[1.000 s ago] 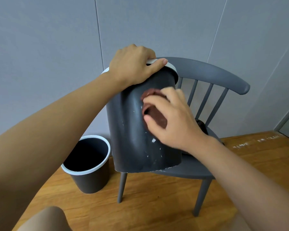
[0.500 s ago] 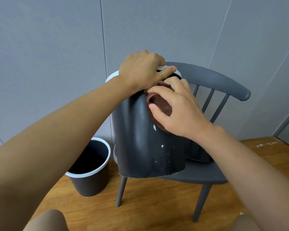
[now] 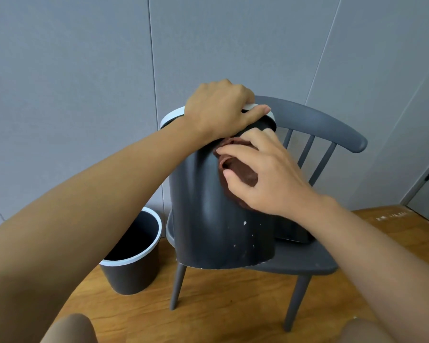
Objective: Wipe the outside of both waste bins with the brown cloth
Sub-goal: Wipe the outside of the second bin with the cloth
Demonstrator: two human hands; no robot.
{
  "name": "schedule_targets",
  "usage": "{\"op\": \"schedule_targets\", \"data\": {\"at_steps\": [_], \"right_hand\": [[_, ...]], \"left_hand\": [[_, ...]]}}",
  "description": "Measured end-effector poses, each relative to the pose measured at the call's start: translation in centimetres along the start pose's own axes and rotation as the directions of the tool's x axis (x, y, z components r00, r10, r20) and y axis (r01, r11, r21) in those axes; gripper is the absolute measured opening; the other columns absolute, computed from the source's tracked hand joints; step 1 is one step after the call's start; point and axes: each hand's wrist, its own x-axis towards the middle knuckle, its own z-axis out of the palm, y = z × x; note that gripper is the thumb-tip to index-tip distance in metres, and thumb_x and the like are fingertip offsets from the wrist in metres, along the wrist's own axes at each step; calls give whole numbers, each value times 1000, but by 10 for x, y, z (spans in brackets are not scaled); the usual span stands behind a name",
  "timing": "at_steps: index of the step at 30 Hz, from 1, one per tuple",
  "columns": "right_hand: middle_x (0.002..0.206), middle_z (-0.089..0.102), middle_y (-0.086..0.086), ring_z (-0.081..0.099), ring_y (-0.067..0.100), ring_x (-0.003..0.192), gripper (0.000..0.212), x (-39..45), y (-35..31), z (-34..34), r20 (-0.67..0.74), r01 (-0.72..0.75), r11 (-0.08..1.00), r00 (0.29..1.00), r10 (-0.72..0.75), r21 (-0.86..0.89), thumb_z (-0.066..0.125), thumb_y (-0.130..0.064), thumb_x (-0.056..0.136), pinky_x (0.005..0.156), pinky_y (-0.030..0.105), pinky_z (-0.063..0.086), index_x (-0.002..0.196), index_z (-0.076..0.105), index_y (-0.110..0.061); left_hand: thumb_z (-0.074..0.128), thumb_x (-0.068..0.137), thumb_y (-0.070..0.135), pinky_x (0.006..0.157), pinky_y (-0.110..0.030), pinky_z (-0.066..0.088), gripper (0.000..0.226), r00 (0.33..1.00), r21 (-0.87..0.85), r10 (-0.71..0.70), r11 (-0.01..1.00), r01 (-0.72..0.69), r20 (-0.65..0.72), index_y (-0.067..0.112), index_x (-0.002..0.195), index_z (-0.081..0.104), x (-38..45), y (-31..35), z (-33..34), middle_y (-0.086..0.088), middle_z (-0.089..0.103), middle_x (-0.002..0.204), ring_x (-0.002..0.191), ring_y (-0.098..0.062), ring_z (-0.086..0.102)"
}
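Note:
A dark grey waste bin (image 3: 208, 219) with a white rim stands tilted on the grey chair's seat. My left hand (image 3: 218, 110) grips its rim at the top, fingers curled over the edge. My right hand (image 3: 260, 172) holds the bunched brown cloth (image 3: 238, 169) and presses it against the bin's upper side, just under the rim. White specks dot the bin's lower wall. A second dark bin (image 3: 131, 268) with a white rim stands upright on the wooden floor, left of the chair.
The grey spindle-back chair (image 3: 315, 120) stands against a grey panelled wall. A dark object (image 3: 292, 231) lies on the seat behind the bin. My knees show at the bottom edge. Wooden floor spreads to the right.
My right hand has slid the cloth up the bin's side from mid-height to just below the rim. My left hand kept its grip on the rim.

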Motion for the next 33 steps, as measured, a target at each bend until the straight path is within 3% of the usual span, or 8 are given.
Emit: {"op": "schedule_targets", "data": {"at_steps": [3,10,13,17,25,28,31,33], "right_hand": [[107,60,6,51,28,92,35,-12,-4,4,1,30,999,1000,-30,12,68,-32,90,75,46,51,121,76,-16],[96,62,5,52,23,83,29,-73,-27,0,214,253,965,941,-262,70,71,-33,89,67,38,48,110,77,-14],[105,62,8,55,29,92,33,-46,-9,-1,38,87,996,995,-89,37,67,-33,92,77,41,50,118,77,-16],[115,60,5,57,31,107,38,-19,15,6,-137,-159,984,976,169,81,64,-35,93,93,49,50,127,74,-20],[97,64,6,55,23,84,30,-94,-22,8,169,191,969,962,-216,154,73,-28,89,68,37,50,114,79,-12],[107,64,6,59,26,96,32,-76,-6,6,47,34,989,998,-41,145,68,-30,92,78,44,54,119,77,-16],[116,63,5,60,26,109,35,-58,11,12,-111,-193,968,971,211,158,64,-30,95,93,46,53,126,74,-18],[114,62,7,59,26,107,36,-71,3,19,-116,-184,966,972,207,180,65,-28,94,92,44,52,126,74,-15]], "left_hand": [[37,97,68,64,-35,35,59,1000,-7,4,1000,-4,7,19,96,70,0,-2,1,-2,63,77,79,-30,56],[37,97,67,65,-34,34,56,1000,-17,-1,1000,1,3,20,89,67,0,-1,3,0,56,71,75,-29,51],[39,97,67,65,-36,36,57,1000,-25,-13,1000,13,4,18,87,65,1,1,4,0,56,70,75,-31,51],[39,96,69,65,-35,34,57,999,-40,-39,998,40,21,18,88,66,1,-4,3,2,54,69,75,-30,49],[39,95,69,63,-37,36,61,997,-53,-74,996,73,-10,15,82,63,-6,-21,3,-4,58,72,77,-33,52],[40,95,69,65,-38,37,60,997,-56,-79,995,79,-3,15,82,63,-7,-20,2,-4,56,70,76,-33,49],[39,94,70,64,-38,38,60,995,-73,-102,992,101,0,16,79,61,-8,-23,3,-1,50,64,75,-33,50],[39,94,70,63,-37,35,61,993,-82,-116,990,115,-3,15,78,60,-9,-26,4,1,47,61,74,-32,49]]}}
